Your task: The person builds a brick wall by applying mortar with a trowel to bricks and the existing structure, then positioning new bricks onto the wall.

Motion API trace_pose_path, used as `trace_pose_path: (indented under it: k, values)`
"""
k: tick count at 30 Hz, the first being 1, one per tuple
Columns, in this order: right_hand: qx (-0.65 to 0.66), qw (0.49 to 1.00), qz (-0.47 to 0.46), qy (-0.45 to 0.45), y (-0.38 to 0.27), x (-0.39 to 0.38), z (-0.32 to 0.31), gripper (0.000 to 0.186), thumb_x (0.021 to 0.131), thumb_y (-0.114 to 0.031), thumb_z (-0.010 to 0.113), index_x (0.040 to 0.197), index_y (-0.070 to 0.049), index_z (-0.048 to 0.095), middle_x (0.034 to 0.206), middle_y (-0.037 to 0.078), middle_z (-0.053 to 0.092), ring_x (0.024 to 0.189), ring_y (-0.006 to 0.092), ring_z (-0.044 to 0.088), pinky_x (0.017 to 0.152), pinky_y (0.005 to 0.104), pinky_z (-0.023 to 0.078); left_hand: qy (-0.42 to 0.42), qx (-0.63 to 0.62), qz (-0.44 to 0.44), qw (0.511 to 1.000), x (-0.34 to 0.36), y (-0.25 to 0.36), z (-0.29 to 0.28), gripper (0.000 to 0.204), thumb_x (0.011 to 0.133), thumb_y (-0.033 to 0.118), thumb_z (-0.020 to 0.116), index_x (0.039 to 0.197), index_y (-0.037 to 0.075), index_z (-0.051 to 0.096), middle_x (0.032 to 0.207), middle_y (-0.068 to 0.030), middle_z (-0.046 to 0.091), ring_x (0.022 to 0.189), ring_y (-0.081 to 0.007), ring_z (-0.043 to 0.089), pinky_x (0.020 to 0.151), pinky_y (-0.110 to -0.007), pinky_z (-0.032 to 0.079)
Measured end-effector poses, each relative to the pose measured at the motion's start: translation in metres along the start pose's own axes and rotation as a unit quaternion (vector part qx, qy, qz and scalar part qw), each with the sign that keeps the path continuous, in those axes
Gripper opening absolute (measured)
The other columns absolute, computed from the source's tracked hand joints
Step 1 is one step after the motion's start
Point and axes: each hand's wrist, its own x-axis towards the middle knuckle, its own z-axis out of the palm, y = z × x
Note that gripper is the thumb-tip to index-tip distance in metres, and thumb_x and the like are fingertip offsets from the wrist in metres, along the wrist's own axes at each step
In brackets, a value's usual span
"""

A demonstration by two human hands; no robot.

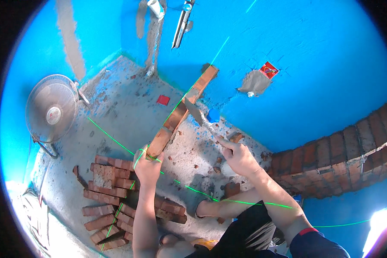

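Note:
My right hand (241,159) grips a trowel (193,111) by its handle. The trowel's blade reaches the side of a low row of bricks (175,118), at about mid-length. That row runs out from the blue wall toward me. At its near end my left hand (146,170) is closed around the end of the last brick (159,141), though part of the grip is hidden. A green laser line runs along the row's left edge, and another crosses my left fingers.
Stacked loose bricks (112,182) lie left of my left forearm. A fan (52,108) stands at the left wall. A brick wall (331,157) rises on the right. Wires show in a red socket box (268,70). A red square piece (163,100) lies on the floor among rubble.

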Motion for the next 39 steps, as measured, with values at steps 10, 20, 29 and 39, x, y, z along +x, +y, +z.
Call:
trace_pose_path:
  k: [10, 20, 29, 39]
  values:
    - [0.003, 1.000, 0.019, 0.000, -0.001, 0.003, -0.002, 0.046, 0.091, -0.012, 0.051, 0.135, -0.024, 0.055, 0.061, 0.017, 0.051, 0.052, 0.0175, 0.046, 0.058, 0.0322, 0.045, 0.000, -0.006, 0.016, 1.000, 0.002, 0.000, -0.001, 0.049, 0.062, 0.016, 0.084, 0.101, -0.003, 0.062, 0.088, -0.0158, 0.063, 0.083, -0.0356, 0.061, 0.075, -0.043, 0.050]
    - [-0.014, 0.999, -0.003, 0.049, -0.003, 0.003, -0.002, 0.040, 0.091, -0.012, 0.050, 0.128, -0.022, 0.060, 0.074, 0.023, 0.063, 0.071, 0.0389, 0.065, 0.064, 0.0425, 0.051, -0.003, 0.021, 0.024, 0.999, 0.000, 0.001, -0.001, 0.048, 0.062, 0.017, 0.082, 0.101, -0.002, 0.063, 0.087, -0.0151, 0.064, 0.082, -0.0345, 0.062, 0.074, -0.043, 0.051]
    - [-0.002, 1.000, 0.027, 0.013, -0.007, 0.004, -0.005, 0.040, 0.091, -0.010, 0.049, 0.129, -0.020, 0.059, 0.078, 0.025, 0.063, 0.074, 0.0392, 0.064, 0.069, 0.0427, 0.051, -0.006, 0.005, 0.013, 1.000, 0.001, -0.009, 0.000, 0.050, 0.061, 0.019, 0.085, 0.101, -0.002, 0.062, 0.089, -0.0156, 0.064, 0.083, -0.0352, 0.061, 0.075, -0.043, 0.051]
    - [0.008, 0.999, 0.034, 0.004, -0.009, 0.007, -0.013, 0.041, 0.091, -0.011, 0.048, 0.130, -0.018, 0.058, 0.087, 0.025, 0.064, 0.072, 0.0346, 0.065, 0.070, 0.0404, 0.050, -0.021, 0.026, -0.002, 0.999, 0.001, 0.001, -0.002, 0.054, 0.062, 0.019, 0.085, 0.105, -0.006, 0.063, 0.094, -0.0178, 0.066, 0.086, -0.0354, 0.064, 0.077, -0.040, 0.052]
